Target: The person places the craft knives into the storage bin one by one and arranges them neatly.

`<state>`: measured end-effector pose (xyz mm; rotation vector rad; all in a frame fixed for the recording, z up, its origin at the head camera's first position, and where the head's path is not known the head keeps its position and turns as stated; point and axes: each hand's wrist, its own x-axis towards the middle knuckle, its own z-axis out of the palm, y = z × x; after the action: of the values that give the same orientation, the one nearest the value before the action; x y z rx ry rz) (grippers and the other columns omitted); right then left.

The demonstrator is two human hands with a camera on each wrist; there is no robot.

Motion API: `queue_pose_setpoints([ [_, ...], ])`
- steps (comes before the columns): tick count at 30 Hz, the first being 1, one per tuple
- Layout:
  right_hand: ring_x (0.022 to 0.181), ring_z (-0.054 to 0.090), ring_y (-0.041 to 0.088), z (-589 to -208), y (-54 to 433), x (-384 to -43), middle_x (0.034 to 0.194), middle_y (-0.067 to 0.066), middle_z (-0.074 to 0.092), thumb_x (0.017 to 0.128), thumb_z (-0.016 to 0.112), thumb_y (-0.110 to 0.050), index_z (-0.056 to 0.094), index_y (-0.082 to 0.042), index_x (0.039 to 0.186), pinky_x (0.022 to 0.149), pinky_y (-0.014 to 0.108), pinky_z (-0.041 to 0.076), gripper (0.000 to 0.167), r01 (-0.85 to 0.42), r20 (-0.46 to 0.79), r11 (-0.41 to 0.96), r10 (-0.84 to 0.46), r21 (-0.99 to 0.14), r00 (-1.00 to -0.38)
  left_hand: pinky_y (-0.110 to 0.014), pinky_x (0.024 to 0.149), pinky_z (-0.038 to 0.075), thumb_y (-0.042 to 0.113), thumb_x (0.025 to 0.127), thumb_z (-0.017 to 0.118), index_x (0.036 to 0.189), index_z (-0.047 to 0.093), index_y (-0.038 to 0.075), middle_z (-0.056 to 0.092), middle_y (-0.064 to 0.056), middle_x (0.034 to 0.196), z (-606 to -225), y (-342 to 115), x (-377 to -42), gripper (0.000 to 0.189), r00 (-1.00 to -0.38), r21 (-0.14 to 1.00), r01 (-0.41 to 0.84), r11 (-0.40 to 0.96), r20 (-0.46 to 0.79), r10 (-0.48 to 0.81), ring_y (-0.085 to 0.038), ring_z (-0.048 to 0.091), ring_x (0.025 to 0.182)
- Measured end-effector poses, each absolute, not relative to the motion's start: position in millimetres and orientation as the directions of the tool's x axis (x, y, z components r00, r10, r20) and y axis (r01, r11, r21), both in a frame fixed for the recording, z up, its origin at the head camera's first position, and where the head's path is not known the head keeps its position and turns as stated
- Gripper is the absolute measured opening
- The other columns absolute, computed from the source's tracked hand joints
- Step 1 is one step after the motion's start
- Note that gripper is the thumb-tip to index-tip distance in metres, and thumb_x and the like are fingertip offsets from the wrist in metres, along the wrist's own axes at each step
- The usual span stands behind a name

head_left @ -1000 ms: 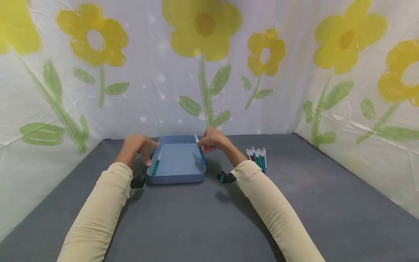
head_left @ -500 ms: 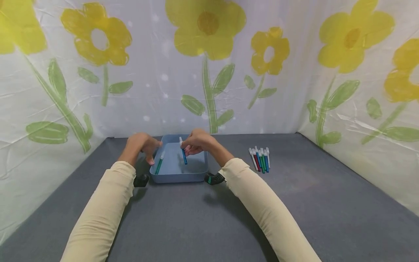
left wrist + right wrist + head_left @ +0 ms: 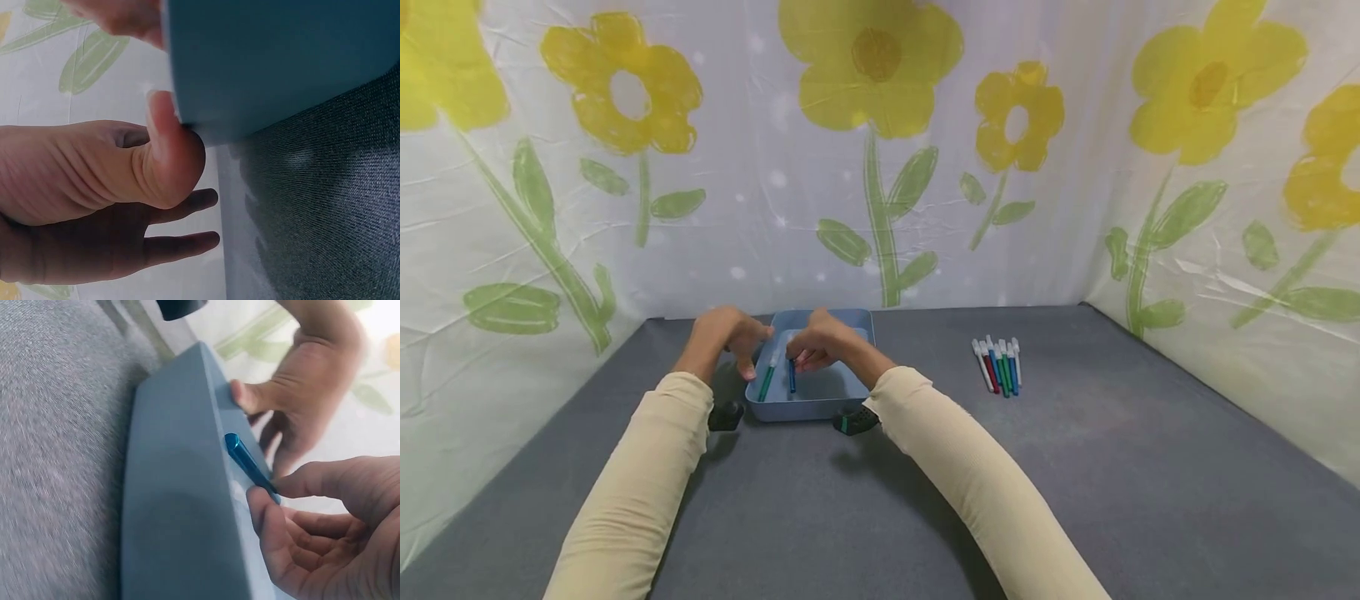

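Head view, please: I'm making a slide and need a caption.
Right hand holding a blue marker over a blue tray, left hand at its left rim.

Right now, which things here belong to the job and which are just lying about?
Apparently in the job:
Blue marker, pinched by the right grip
Tray, left grip at its left edge
Green marker, inside the tray

Lying about:
Marker bunch on the table, untouched; possibly supplies
Flowered backdrop, just scenery
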<state>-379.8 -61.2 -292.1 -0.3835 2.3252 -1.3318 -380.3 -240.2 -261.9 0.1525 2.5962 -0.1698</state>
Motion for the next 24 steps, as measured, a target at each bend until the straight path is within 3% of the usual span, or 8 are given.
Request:
queue_pose_setpoints([
  [3,0.050,0.063,0.016,-298.1,-68.7,-378.4,0.081,0.023,0.078,0.091,0.073,-0.002,0.074,0.010,0.085,0.050,0.027,0.052,0.013,-0.031,-0.213,0.510,-0.413,-0.860,-0.886,-0.055,0.112,0.048,0.046,0.085,0.084,0.170,0.013,0.013,0.019,-0.025,0.173,-262.5,-240.8,-380.8,0.116,-0.854,-0.094,0.155,0.983,-0.514,0.086,-0.041,0.045,0.150],
  [4,0.050,0.063,0.017,-300.1,-70.8,-377.7,0.085,0.025,0.079,0.091,0.073,-0.001,0.075,0.010,0.084,0.050,0.027,0.051,0.013,-0.035,-0.209,0.520,-0.403,-0.853,-0.891,-0.055,0.113,0.048,0.046,0.085,0.084,0.169,0.013,0.012,0.018,-0.025,0.173,-262.5,-240.6,-380.6,0.115,-0.852,-0.095,0.165,0.982,-0.515,0.093,-0.041,0.043,0.151],
  [8,0.066,0.074,0.032,-307.7,-79.6,-375.4,0.102,0.029,0.078,0.089,0.074,0.000,0.077,0.012,0.087,0.063,0.035,0.060,0.013,-0.036,-0.203,0.547,-0.369,-0.837,-0.907,-0.055,0.112,0.048,0.044,0.086,0.084,0.169,0.014,0.010,0.016,-0.026,0.173,-263.8,-242.2,-380.0,0.114,-0.853,-0.094,0.175,0.980,-0.512,0.103,-0.043,0.038,0.153],
  [11,0.094,0.078,0.042,-310.9,-85.6,-373.5,0.104,0.029,0.077,0.090,0.073,0.001,0.077,0.014,0.090,0.084,0.043,0.064,0.013,-0.026,-0.211,0.549,-0.363,-0.835,-0.907,-0.055,0.110,0.049,0.044,0.087,0.084,0.169,0.014,0.011,0.014,-0.026,0.173,-264.1,-243.8,-378.9,0.113,-0.852,-0.093,0.165,0.982,-0.515,0.094,-0.044,0.038,0.153],
  [13,0.104,0.076,0.043,-311.9,-89.2,-372.7,0.102,0.029,0.077,0.090,0.073,0.002,0.077,0.014,0.090,0.092,0.046,0.063,0.013,-0.021,-0.206,0.551,-0.346,-0.834,-0.915,-0.054,0.108,0.050,0.045,0.088,0.083,0.169,0.014,0.011,0.014,-0.027,0.173,-263.2,-243.8,-378.1,0.113,-0.852,-0.096,0.172,0.980,-0.515,0.099,-0.044,0.038,0.153],
  [19,0.087,0.079,0.039,-311.2,-97.9,-372.7,0.093,0.027,0.078,0.087,0.080,0.001,0.076,0.013,0.083,0.082,0.043,0.065,0.013,-0.040,-0.143,0.578,-0.267,-0.815,-0.953,-0.051,0.106,0.052,0.045,0.088,0.083,0.169,0.014,0.011,0.018,-0.026,0.173,-260.3,-244.1,-378.2,0.112,-0.862,-0.099,0.180,0.979,-0.495,0.109,-0.041,0.046,0.149],
  [24,0.095,0.079,0.039,-313.2,-101.5,-370.1,0.097,0.031,0.076,0.085,0.080,0.008,0.073,0.018,0.092,0.087,0.043,0.064,0.014,0.032,-0.182,0.512,-0.245,-0.858,-0.952,-0.055,0.111,0.048,0.044,0.088,0.083,0.169,0.014,0.010,0.014,-0.026,0.174,-260.7,-242.8,-377.1,0.111,-0.855,-0.093,0.187,0.978,-0.505,0.115,-0.045,0.031,0.156],
])
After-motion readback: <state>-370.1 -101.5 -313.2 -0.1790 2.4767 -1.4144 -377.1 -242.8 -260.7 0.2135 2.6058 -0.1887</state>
